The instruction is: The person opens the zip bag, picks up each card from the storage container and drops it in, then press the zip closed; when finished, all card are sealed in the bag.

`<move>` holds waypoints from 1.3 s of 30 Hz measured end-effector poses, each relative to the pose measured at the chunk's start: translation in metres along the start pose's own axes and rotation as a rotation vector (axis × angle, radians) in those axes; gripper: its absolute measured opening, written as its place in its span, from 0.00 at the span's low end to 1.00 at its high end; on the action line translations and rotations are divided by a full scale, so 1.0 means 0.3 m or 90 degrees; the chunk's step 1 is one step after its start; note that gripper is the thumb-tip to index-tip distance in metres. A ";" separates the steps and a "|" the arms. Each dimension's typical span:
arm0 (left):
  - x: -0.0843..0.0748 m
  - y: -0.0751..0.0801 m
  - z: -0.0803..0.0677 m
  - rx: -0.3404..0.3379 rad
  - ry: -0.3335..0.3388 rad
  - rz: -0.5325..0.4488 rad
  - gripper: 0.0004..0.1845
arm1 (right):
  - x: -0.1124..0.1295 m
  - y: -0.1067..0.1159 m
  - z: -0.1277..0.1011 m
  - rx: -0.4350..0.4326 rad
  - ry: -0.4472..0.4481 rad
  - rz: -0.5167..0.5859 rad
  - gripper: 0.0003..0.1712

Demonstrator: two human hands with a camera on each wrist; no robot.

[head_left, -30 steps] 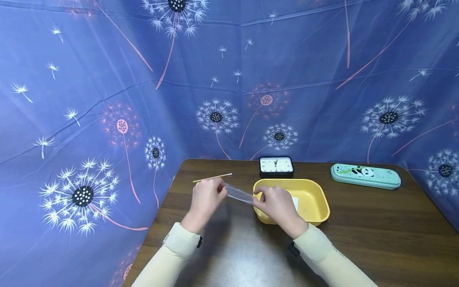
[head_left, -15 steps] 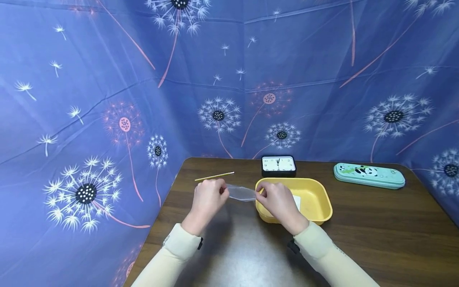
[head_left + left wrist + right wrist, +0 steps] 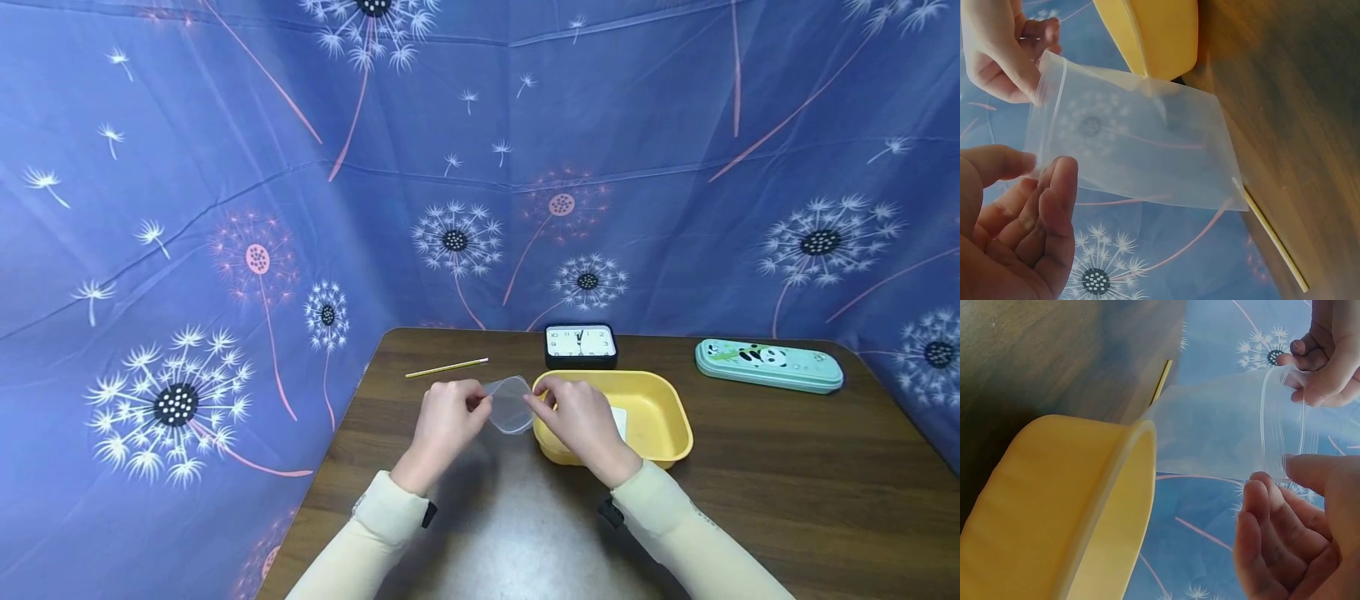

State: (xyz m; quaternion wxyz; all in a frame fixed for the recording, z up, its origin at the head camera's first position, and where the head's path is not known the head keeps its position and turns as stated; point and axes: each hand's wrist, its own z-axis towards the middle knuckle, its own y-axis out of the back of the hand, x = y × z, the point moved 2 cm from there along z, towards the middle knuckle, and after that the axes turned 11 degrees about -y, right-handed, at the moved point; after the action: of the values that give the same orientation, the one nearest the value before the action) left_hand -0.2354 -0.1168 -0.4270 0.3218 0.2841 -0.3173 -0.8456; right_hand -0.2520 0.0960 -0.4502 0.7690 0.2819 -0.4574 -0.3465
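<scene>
A clear zip-lock bag [image 3: 512,406] is stretched between both hands above the table, left of the yellow basin [image 3: 663,417]. My left hand [image 3: 448,425] pinches one end of its zip edge between thumb and fingers. At the other end, my right hand [image 3: 581,423] pinches the same edge, close to the basin's left rim. In the left wrist view the bag [image 3: 1141,140] hangs flat and see-through, with nothing visible inside. The right wrist view shows the zip strip of the bag [image 3: 1222,425] running from hand to hand.
Behind the left hand lies a yellow pencil [image 3: 447,367]. A black clock [image 3: 581,347] stands behind the basin, and a mint panda pencil case [image 3: 768,365] is at the back right. Something white [image 3: 619,422] lies in the basin. Blue dandelion-print cloth [image 3: 645,183] surrounds the table.
My left hand has moved a little right, towards my right hand. The bag between them has gone from pulled taut and narrow to wider and slacker.
</scene>
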 end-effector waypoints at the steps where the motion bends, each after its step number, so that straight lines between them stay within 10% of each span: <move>1: 0.002 -0.002 -0.001 -0.003 0.005 -0.008 0.05 | -0.003 0.001 -0.001 0.004 -0.003 -0.004 0.10; 19: 0.005 -0.028 0.001 -0.014 -0.013 -0.073 0.03 | -0.061 0.056 -0.021 0.024 -0.035 -0.039 0.15; 39: 0.020 -0.027 -0.007 0.000 -0.007 -0.062 0.04 | -0.326 0.127 0.093 0.175 -0.075 -0.146 0.09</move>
State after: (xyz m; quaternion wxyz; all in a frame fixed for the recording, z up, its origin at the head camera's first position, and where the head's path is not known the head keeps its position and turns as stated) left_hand -0.2407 -0.1173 -0.4358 0.2788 0.2947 -0.3052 -0.8616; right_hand -0.3000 0.1929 -0.4597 0.6507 0.4137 -0.5092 -0.3823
